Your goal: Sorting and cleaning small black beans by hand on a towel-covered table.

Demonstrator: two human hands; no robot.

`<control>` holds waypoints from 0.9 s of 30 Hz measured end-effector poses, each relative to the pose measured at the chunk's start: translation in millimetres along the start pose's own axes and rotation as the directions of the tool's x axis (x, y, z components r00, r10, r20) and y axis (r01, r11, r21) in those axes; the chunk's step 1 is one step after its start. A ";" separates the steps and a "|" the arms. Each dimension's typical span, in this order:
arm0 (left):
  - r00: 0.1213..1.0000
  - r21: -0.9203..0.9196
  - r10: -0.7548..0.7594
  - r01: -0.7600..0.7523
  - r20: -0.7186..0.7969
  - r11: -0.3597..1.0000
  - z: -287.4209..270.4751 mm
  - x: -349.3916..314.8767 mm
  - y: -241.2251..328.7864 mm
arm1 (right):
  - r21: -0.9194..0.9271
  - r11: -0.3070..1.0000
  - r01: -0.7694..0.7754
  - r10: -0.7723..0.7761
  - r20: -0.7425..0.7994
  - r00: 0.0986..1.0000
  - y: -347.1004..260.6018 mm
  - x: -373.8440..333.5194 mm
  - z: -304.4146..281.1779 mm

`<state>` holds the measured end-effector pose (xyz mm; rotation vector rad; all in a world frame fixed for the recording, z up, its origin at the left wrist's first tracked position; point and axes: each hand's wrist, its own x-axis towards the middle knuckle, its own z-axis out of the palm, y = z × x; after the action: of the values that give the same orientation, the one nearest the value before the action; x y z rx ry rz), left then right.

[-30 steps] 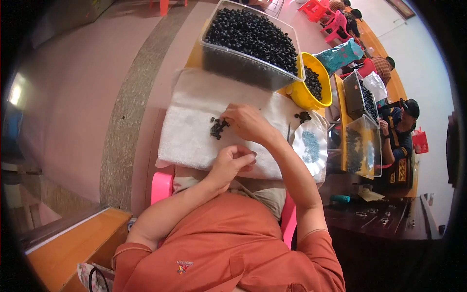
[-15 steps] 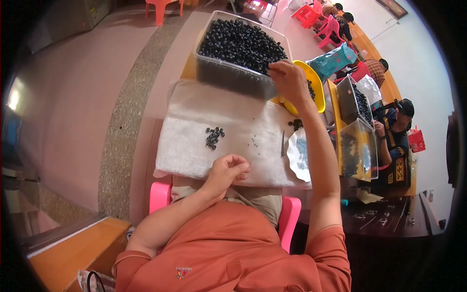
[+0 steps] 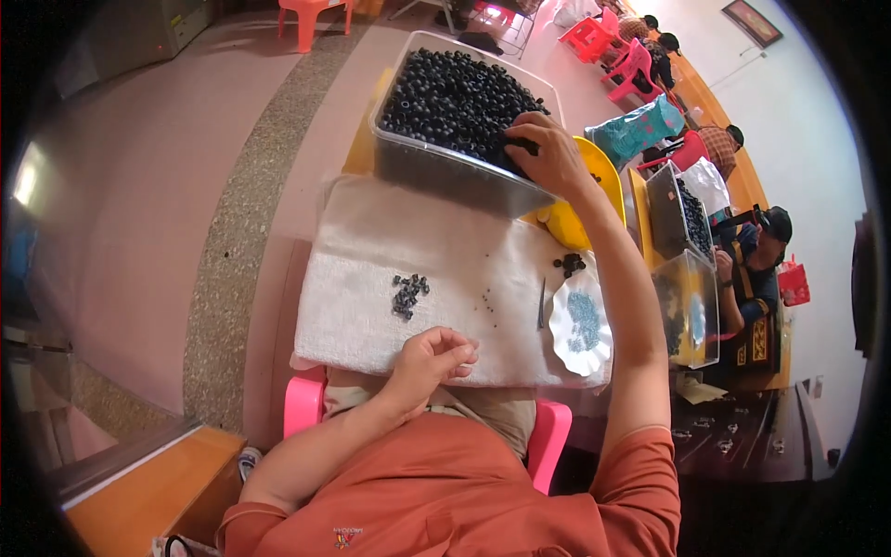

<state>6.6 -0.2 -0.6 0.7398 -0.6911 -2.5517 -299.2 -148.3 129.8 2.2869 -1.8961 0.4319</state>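
My right hand (image 3: 549, 156) reaches into the near right corner of a clear plastic bin (image 3: 455, 176). The fingers curl around some of the small black ring-shaped pieces (image 3: 455, 97) that fill it. Above the near edge of a white cloth (image 3: 353, 343), my left hand (image 3: 432, 364) is closed, thumb against the curled fingers. Whatever it may hold is too small to make out. On the cloth lie a small heap of black pieces (image 3: 406, 297), several tiny specks (image 3: 487, 299) and dark tweezers (image 3: 541, 304).
A white scalloped dish (image 3: 596, 360) of pale blue beads stands at the right, with a few black rings (image 3: 569, 265) beyond it. Past my right wrist is a yellow container (image 3: 608, 181). Farther right are another bin (image 3: 665, 195) and a seated person (image 3: 756, 269).
My right hand has come down from the bin's rim into the black pieces, and its fingers have curled. My left hand keeps its pose. The whole view has shifted slightly.
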 end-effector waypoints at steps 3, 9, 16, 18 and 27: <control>1.000 0.005 -0.008 0.008 0.004 1.000 -1.3 0.2 -0.6 | 0.043 0.997 0.067 -0.070 0.070 0.995 -3.9 6.1 -1.3; 1.000 -0.013 -0.022 0.022 0.011 1.000 -1.1 0.1 1.1 | -0.001 0.988 0.153 -0.152 0.124 0.981 -0.8 22.1 19.5; 0.999 -0.034 -0.034 0.034 0.009 0.999 -5.0 0.3 0.3 | -0.118 0.976 0.185 -0.179 0.056 0.982 8.7 49.5 35.3; 0.999 -0.044 -0.036 0.037 0.027 0.998 -4.7 1.5 0.0 | -0.150 0.967 0.206 -0.207 0.008 0.978 25.5 54.2 37.6; 0.997 -0.046 -0.076 0.077 0.017 0.996 -4.9 0.8 2.0 | -0.141 0.978 -0.155 0.133 -0.152 0.979 51.4 88.0 45.2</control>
<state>9.2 -3.9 -3.5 0.7461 -0.6175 -2.6354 -329.0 -253.9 109.9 1.9769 -1.9582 0.4381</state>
